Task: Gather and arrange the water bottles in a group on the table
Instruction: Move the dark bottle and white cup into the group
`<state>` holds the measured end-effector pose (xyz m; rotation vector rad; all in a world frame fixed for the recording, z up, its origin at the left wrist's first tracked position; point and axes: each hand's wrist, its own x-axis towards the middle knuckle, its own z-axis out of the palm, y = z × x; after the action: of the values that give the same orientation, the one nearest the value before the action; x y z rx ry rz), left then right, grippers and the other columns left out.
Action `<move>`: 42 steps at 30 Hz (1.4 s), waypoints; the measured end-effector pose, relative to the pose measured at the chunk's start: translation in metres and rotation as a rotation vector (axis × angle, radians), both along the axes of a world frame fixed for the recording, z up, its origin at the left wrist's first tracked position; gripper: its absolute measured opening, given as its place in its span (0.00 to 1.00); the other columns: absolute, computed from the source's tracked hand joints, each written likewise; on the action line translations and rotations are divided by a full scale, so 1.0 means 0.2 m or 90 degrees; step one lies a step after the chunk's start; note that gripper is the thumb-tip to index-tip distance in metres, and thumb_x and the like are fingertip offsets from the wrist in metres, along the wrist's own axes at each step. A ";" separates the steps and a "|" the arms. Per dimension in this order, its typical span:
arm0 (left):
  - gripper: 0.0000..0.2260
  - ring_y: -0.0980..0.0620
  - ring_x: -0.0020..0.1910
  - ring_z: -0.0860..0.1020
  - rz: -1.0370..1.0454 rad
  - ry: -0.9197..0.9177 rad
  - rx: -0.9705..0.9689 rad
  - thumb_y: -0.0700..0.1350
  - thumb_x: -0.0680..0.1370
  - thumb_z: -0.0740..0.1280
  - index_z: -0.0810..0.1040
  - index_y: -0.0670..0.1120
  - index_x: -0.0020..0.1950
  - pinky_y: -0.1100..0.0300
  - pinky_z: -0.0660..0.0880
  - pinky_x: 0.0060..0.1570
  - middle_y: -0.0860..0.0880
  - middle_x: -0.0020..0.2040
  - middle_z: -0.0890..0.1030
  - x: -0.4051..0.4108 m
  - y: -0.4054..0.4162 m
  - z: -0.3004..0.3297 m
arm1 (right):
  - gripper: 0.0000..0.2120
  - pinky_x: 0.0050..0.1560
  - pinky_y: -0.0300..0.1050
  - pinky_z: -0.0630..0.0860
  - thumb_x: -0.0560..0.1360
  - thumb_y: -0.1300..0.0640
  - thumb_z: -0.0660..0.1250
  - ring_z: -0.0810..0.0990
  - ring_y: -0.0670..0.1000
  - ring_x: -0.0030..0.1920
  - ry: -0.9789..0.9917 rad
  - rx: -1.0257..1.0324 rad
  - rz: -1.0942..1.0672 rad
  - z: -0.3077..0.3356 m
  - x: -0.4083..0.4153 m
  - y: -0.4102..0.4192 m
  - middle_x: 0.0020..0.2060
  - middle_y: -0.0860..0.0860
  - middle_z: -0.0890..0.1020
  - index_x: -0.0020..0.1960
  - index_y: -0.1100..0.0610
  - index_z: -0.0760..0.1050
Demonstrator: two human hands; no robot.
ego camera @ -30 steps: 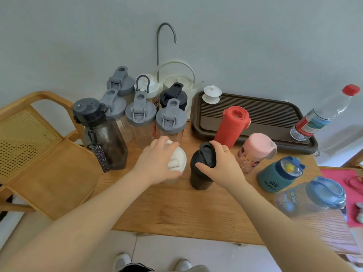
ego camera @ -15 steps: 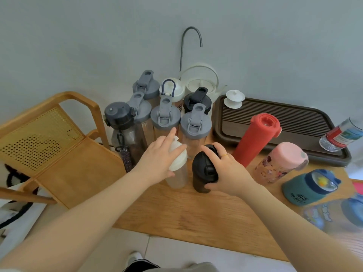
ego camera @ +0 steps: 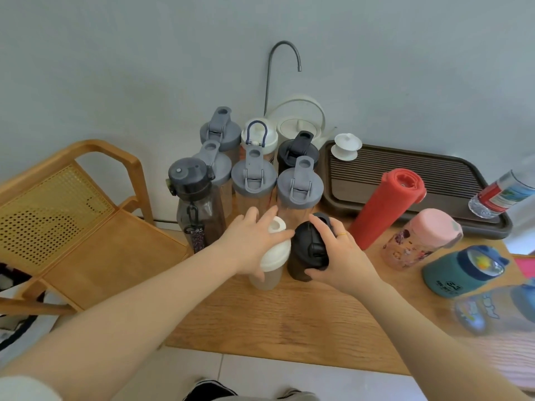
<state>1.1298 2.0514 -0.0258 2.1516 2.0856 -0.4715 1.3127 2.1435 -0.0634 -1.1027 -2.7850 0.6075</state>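
Since a second ago we have pushed the white-lidded bottle (ego camera: pixel 270 257) and the black bottle (ego camera: pixel 308 251) back, now just before the grey-lidded bottles (ego camera: pixel 299 188); our left hand (ego camera: pixel 252 244) and right hand (ego camera: pixel 337 254) moved with them; the two bottles now touch.

Grained wooden table (ego camera: pixel 304 322), matt black plastic bottle (ego camera: pixel 307 256), woven-cane chair (ego camera: pixel 52 215)

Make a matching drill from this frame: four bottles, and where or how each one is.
Things:
1. white-lidded translucent shaker bottle
2. black-lidded dark shaker bottle
3. tall red plastic bottle
4. clear red-labelled plastic bottle

States:
A. on the dark ridged tray
B. under the left hand
C. free-standing, untouched
D. under the right hand

Pairs: 1-B, 2-D, 3-C, 4-A
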 end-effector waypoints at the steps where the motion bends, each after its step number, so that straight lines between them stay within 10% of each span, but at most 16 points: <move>1: 0.43 0.40 0.63 0.60 0.007 0.005 0.005 0.59 0.66 0.72 0.49 0.58 0.73 0.49 0.65 0.60 0.41 0.72 0.55 0.00 0.00 0.00 | 0.49 0.57 0.53 0.75 0.64 0.49 0.74 0.61 0.56 0.69 -0.002 0.001 0.001 0.00 0.00 0.00 0.71 0.50 0.56 0.73 0.41 0.46; 11: 0.39 0.41 0.62 0.64 0.199 0.115 0.115 0.58 0.70 0.68 0.50 0.49 0.74 0.51 0.65 0.57 0.37 0.66 0.62 -0.02 0.03 -0.02 | 0.42 0.57 0.51 0.75 0.62 0.50 0.74 0.60 0.54 0.70 0.055 0.023 0.008 -0.01 -0.14 -0.09 0.70 0.50 0.60 0.71 0.48 0.56; 16: 0.42 0.38 0.65 0.62 0.238 0.016 0.130 0.55 0.72 0.68 0.42 0.51 0.75 0.50 0.66 0.60 0.35 0.74 0.43 -0.02 -0.03 -0.08 | 0.44 0.66 0.51 0.69 0.62 0.54 0.76 0.60 0.55 0.71 0.130 -0.010 -0.017 -0.08 -0.16 -0.10 0.71 0.54 0.59 0.71 0.55 0.56; 24: 0.34 0.38 0.67 0.61 0.198 0.034 0.158 0.50 0.76 0.64 0.48 0.47 0.74 0.49 0.63 0.64 0.37 0.75 0.48 -0.02 -0.09 -0.10 | 0.49 0.61 0.39 0.68 0.63 0.61 0.77 0.70 0.47 0.64 0.313 -0.391 -0.212 -0.17 -0.14 -0.13 0.62 0.45 0.70 0.73 0.50 0.49; 33: 0.33 0.38 0.68 0.60 0.187 0.025 0.174 0.52 0.77 0.63 0.48 0.46 0.75 0.48 0.62 0.65 0.36 0.74 0.49 -0.04 -0.07 -0.11 | 0.44 0.60 0.50 0.74 0.63 0.58 0.76 0.74 0.52 0.61 0.378 -0.343 -0.311 -0.28 -0.20 -0.20 0.61 0.52 0.72 0.69 0.50 0.51; 39: 0.33 0.38 0.67 0.61 0.169 0.023 0.183 0.53 0.75 0.64 0.50 0.47 0.74 0.48 0.62 0.64 0.36 0.74 0.50 -0.06 -0.07 -0.10 | 0.55 0.70 0.44 0.56 0.59 0.50 0.80 0.52 0.51 0.74 0.300 -0.112 -0.200 -0.19 -0.18 -0.21 0.73 0.53 0.52 0.74 0.53 0.47; 42: 0.33 0.38 0.68 0.59 0.145 0.023 0.194 0.53 0.75 0.64 0.51 0.48 0.74 0.47 0.59 0.66 0.36 0.74 0.51 -0.08 -0.09 -0.11 | 0.51 0.71 0.49 0.60 0.61 0.51 0.78 0.56 0.52 0.73 0.290 -0.100 -0.144 -0.11 -0.19 -0.17 0.73 0.52 0.56 0.73 0.53 0.50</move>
<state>1.1140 2.0341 -0.0474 2.0202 2.5269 -0.1787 1.2746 2.1102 -0.0859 -1.1169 -2.2245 0.9274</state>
